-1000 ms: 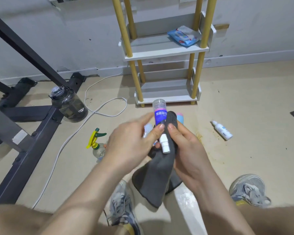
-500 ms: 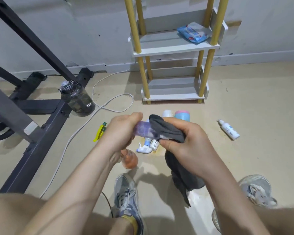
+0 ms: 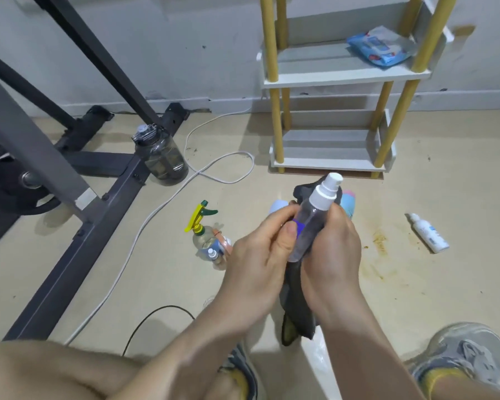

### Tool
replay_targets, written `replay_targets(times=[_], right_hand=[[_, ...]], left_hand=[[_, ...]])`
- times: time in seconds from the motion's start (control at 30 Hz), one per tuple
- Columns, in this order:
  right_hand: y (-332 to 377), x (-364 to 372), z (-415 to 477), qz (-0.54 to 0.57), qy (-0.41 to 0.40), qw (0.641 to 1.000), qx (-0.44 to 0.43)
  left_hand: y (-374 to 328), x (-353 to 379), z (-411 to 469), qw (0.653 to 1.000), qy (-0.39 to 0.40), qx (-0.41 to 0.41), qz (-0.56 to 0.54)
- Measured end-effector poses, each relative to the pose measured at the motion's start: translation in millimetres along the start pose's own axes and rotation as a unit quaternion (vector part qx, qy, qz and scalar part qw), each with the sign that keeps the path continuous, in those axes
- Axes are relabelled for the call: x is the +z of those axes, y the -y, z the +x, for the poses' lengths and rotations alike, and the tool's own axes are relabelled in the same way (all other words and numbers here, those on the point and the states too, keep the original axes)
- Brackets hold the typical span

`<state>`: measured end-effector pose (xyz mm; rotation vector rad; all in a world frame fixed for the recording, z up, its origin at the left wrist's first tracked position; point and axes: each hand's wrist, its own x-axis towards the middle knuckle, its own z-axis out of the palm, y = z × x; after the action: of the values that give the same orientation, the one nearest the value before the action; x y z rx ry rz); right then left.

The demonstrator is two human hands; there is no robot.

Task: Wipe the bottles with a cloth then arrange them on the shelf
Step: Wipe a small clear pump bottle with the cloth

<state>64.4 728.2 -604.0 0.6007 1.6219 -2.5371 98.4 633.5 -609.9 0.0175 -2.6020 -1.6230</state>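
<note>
A clear spray bottle (image 3: 312, 217) with a white pump top and a purple label stands tilted between both hands above the floor. My left hand (image 3: 260, 255) grips its lower body, thumb on the label. My right hand (image 3: 334, 249) holds the dark grey cloth (image 3: 298, 307) wrapped behind the bottle; the cloth's tail hangs down below the hands. The white shelf (image 3: 329, 79) with yellow posts stands ahead against the wall. On the floor are a yellow-trigger spray bottle (image 3: 201, 226), a white bottle (image 3: 429, 233) lying on its side, and a blue-and-pink one (image 3: 348, 202) partly hidden behind my hands.
A blue packet (image 3: 380, 49) lies on the shelf's upper board. A dark water jug (image 3: 162, 155) stands beside the black exercise-machine frame (image 3: 78, 238) at left. A white cable (image 3: 156, 209) and a black cable (image 3: 145, 324) cross the floor. My shoes (image 3: 462, 359) are at the bottom.
The bottle has turned from lying sideways in the cloth to upright with its pump top uppermost. The cloth now sits behind and under it. The view has shifted left, closer.
</note>
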Motion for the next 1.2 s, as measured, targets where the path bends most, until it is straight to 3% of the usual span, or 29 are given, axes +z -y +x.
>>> replay_targets(times=[0.13,0.23,0.3,0.37,0.47,0.53,0.6,0.73,0.83,0.93,1.03,1.1,1.2], right_hand=[[-9.4,3.1,15.9,-0.018,-0.006,0.999,0.037],[-16.5,-1.1,28.7,0.04,0.007,0.993,0.114],[-21.7,2.1,35.6,0.047,0.023,0.989,0.141],[-29.7,7.8,42.6,0.028,0.055,0.99,0.125],[-48.5,15.3,49.0,0.041,0.117,0.99,0.068],[-59.0,14.2,53.2,-0.035,0.124,0.991,0.035],[-68.8,11.5,59.9,-0.095,0.128,0.987,0.021],[-81.9,6.3,80.6,-0.158,0.158,0.974,0.027],[-86.3,-3.6,107.5,-0.213,0.169,0.962,0.021],[-90.3,-2.3,128.5,-0.258,0.177,0.95,0.007],[-102.4,1.6,143.6,-0.287,0.116,0.951,0.007],[-111.0,-1.5,152.3,-0.282,0.095,0.954,0.036],[-116.8,-10.4,158.1,-0.247,0.105,0.957,0.108]], left_hand=[[12.7,-0.8,4.8,0.989,-0.02,0.026,0.142],[19.6,-2.0,16.2,0.998,0.033,-0.042,0.038],[27.9,-2.6,22.6,0.996,0.057,-0.05,0.05],[36.7,-1.2,31.5,0.995,0.01,-0.099,0.011],[47.2,-0.5,51.4,0.964,-0.112,-0.213,-0.109],[54.9,-1.5,66.2,0.946,-0.149,-0.247,-0.147],[62.0,-1.0,76.8,0.939,-0.135,-0.269,-0.168],[77.8,-11.2,93.3,0.924,-0.032,-0.334,-0.183],[95.1,-31.6,110.4,0.935,-0.011,-0.338,-0.105],[103.5,-47.3,127.5,0.941,-0.042,-0.314,-0.116],[108.9,-67.1,148.5,0.964,-0.06,-0.254,-0.06],[116.7,-82.5,161.2,0.972,-0.072,-0.209,0.08],[127.0,-95.4,166.3,0.944,0.017,-0.171,0.282]])
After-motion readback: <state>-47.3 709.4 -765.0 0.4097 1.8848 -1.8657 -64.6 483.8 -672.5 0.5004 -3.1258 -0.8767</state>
